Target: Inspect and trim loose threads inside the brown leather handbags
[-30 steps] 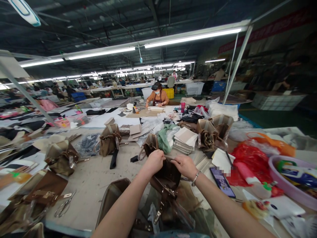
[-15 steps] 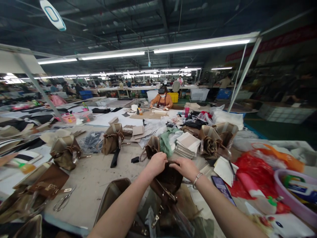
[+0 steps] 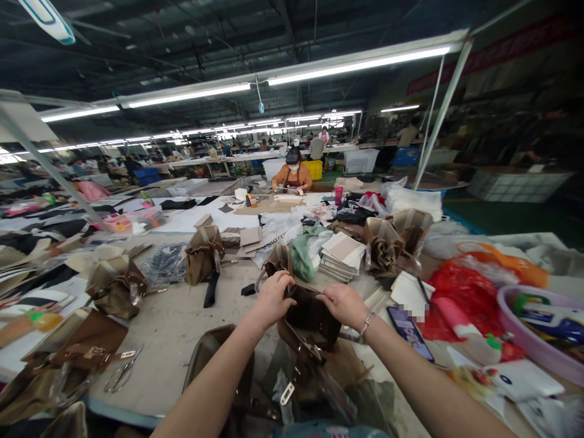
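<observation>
A dark brown handbag [image 3: 310, 322] stands in front of me with its mouth open upward. My left hand [image 3: 275, 299] grips its rim on the left, thumb inside the opening. On the right side, my right hand [image 3: 344, 306] pinches the same rim between thumb and fingers; a bracelet circles that wrist. A metal tag [image 3: 287, 393] hangs from the bag's front, near clear plastic wrap. Close by my left forearm is another brown bag [image 3: 212, 353], partly hidden by the arm. Just beyond my left hand sits a small brown bag [image 3: 278, 258].
Scissors [image 3: 122, 371] and a brown flap bag [image 3: 91, 344] lie to the left. A stack of boards [image 3: 343, 258] is beyond my right hand. A phone [image 3: 409, 333], red plastic bag [image 3: 469, 304] and purple basin [image 3: 506, 310] are at right. A co-worker [image 3: 292, 173] sits opposite.
My hands have moved apart along the bag's rim, and its mouth is wider. The metal tag has swung to face me. The whole view has shifted slightly.
</observation>
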Motion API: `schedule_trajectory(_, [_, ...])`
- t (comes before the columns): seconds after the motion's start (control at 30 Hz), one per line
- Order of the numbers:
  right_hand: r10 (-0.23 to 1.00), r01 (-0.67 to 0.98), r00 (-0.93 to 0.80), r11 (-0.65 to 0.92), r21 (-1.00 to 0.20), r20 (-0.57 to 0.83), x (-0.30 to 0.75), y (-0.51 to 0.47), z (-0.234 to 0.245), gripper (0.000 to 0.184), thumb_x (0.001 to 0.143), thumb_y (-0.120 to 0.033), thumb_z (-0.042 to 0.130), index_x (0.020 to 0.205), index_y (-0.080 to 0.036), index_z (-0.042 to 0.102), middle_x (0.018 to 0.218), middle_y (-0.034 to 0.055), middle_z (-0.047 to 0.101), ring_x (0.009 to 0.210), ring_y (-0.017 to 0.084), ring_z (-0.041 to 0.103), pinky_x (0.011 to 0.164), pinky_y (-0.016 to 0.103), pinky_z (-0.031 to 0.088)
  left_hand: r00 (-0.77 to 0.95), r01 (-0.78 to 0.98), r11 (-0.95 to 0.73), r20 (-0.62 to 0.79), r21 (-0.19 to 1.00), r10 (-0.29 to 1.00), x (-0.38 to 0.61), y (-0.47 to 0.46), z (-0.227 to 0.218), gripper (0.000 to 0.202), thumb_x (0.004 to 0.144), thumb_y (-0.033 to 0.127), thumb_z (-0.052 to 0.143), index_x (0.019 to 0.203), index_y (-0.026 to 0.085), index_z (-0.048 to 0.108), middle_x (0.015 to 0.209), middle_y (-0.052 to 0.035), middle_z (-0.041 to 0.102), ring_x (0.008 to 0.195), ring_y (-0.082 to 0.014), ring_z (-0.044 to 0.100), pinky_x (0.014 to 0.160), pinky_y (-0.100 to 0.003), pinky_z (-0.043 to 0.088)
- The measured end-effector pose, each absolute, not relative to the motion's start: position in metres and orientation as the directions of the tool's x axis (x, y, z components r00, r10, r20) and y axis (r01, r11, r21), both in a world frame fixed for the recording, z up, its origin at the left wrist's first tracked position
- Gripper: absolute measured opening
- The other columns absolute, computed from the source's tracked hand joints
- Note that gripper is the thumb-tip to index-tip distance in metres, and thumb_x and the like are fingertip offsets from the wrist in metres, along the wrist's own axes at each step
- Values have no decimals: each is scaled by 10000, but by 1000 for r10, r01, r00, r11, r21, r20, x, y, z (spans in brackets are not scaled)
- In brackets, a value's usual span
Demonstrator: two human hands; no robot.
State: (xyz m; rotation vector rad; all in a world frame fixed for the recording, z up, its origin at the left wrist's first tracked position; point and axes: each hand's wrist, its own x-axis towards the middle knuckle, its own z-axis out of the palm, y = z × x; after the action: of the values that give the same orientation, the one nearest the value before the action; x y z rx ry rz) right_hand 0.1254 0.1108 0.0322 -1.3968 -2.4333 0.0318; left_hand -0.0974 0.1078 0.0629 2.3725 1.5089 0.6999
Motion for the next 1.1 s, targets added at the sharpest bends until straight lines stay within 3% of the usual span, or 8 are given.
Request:
schedule_trajectory(0.17, [847, 836, -454, 512, -196, 277, 131, 107, 32, 416, 921, -399, 350, 652, -192, 590, 666, 39, 587, 657, 152, 534, 607, 263, 356, 274, 876, -347, 245, 336, 930, -82, 114, 63, 206, 627, 350, 726, 743, 205, 636, 1064, -45, 580, 1014, -240, 505, 944, -426, 330])
schedule_trajectory(0.27, [849, 839, -447, 507, -196, 282, 135, 108, 28, 415, 921, -405, 345, 656, -198, 588, 670, 35, 588, 664, 154, 534, 613, 265, 359, 295, 877, -365, 249, 313, 922, -77, 120, 60, 99, 698, 300, 666, 683, 203, 653, 984, -32, 620, 944, -215, 538, 934, -411, 332])
schedule_trajectory(0.47, [863, 858, -416, 477, -190, 288, 140, 113, 25, 438, 921, -426, 331, 658, -195, 595, 669, 39, 587, 647, 152, 531, 588, 267, 340, 289, 840, -366, 241, 401, 927, -83, 131, 51, 86, 769, 213, 562, 695, 184, 596, 822, -16, 623, 795, -148, 573, 736, -268, 414])
schedule_trajectory(0.87, [882, 888, -390, 436, -147, 264, 136, 114, 27, 452, 934, -406, 305, 644, -200, 583, 671, 34, 596, 675, 152, 548, 605, 263, 336, 193, 894, -280, 263, 350, 945, -75, 133, 44, 133, 778, 270, 525, 673, 194, 557, 761, -22, 604, 747, -168, 564, 670, -273, 397])
schedule_trajectory(1.1, [909, 900, -369, 402, -172, 194, 139, 116, 27, 498, 928, -487, 264, 708, -214, 618, 738, 31, 636, 727, 158, 585, 621, 257, 370, 154, 917, -238, 267, 320, 951, -74, 135, 45, 125, 773, 244, 507, 662, 198, 545, 764, -22, 608, 751, -179, 572, 648, -278, 383])
